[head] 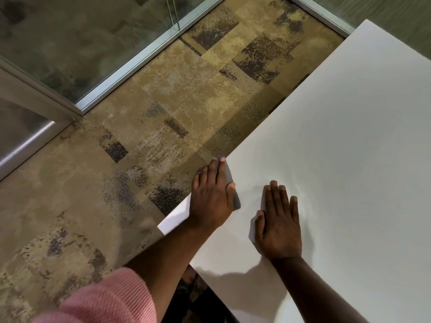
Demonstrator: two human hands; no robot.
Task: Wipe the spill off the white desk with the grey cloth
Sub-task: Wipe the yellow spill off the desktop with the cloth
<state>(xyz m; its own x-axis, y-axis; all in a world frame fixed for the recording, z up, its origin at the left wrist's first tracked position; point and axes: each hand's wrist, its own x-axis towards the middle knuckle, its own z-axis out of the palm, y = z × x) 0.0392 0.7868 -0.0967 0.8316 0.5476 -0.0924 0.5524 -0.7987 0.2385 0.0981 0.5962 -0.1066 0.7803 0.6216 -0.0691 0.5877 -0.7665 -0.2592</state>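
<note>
Hands both flat on the white bench (338,136), palms down. Left hand (211,194) sits at the bench's left edge, near corner area, pressing the grey cloth (229,180) under it. Cloth mostly hidden: only a grey strip shows along the right side of the hand, plus a bit past the fingertips (222,160) at the far end, right at the bench edge. Left grip: fingers extended and close together, laid flat over the cloth, not pinching it.

Right hand (278,227) lies just right of the left one, apart from it, on bare bench surface. Right grip: fingers straight, slightly fanned, thumb out to the left, holding nothing.

Faint curved sheen (300,194) on the bench just far-right of the right fingertips; can't tell if it's liquid or a reflection. No clearly defined spill elsewhere on the surface.

Pink ribbed sleeve (112,299) at near left, left forearm bare from there to the wrist. Right forearm enters from the near right, bare.

Floor to the left is patterned tan carpet (140,136) with dark patches. Glass partition (81,43) in a metal frame runs along the far left.
</note>
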